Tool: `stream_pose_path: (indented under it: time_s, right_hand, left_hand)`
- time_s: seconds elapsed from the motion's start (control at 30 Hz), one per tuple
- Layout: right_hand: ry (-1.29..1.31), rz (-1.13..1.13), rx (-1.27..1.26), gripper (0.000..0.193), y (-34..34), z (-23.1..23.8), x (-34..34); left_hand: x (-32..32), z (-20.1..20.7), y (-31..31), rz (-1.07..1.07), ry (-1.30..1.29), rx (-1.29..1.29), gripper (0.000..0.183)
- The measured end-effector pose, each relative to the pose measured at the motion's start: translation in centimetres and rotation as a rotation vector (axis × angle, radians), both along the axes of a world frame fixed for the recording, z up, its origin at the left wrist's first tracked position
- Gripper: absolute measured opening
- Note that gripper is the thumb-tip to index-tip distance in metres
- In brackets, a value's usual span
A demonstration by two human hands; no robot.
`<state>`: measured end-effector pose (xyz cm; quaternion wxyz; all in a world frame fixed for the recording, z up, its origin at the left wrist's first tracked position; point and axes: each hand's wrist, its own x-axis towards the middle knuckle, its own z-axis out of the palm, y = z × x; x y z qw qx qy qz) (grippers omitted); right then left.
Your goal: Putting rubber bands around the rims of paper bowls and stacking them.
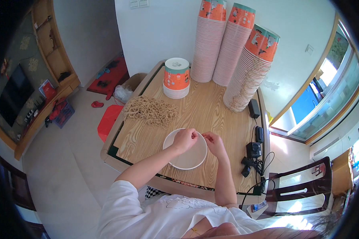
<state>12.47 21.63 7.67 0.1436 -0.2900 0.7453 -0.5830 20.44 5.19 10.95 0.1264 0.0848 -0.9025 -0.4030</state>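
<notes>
A white paper tub (187, 159) stands mouth up near the front of the table, its round rim facing me. My left hand (185, 140) reaches over its far rim with fingers pinched together; what they hold is hidden by the hand. My right hand (215, 144) is closed at the rim's far right side, thumb and fingers pinching the edge. Just beyond the left forearm lies a loose heap of tan twisted cords (150, 112). A short stack of upside-down orange and green printed paper tubs (176, 79) sits behind that heap.
Three tall stacks of nested paper tubs (209, 46) stand along the back of the wooden table (137, 147). Black adapters (253, 150) and tangled cables lie along its right edge. A red stool (107, 122) stands left of the table, a dark wooden chair (299, 191) right.
</notes>
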Motion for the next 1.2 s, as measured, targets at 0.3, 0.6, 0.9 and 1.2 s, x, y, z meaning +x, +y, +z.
stream_pose_path:
  time_s: [0.3,0.6,0.9,1.2]
  right_hand:
    - [-0.008,0.024,0.006,0.019,-0.2,0.6,0.1]
    - [-0.019,0.079,-0.033,0.014,0.0,-0.1,-0.5]
    - [-0.054,0.011,-0.047,0.008,-0.4,-0.2,-1.1]
    - [-0.066,-0.009,0.008,0.007,-0.4,0.8,-1.9]
  left_hand:
    - [-0.3,-1.0,-0.3,-0.015,0.006,0.010,0.012]
    - [-0.2,-0.4,0.2,-0.010,0.002,0.024,0.011]
    - [0.3,2.6,0.3,-0.090,0.181,-0.525,0.021]
    - [-2.0,3.6,-1.4,-0.367,-0.052,-0.516,0.019]
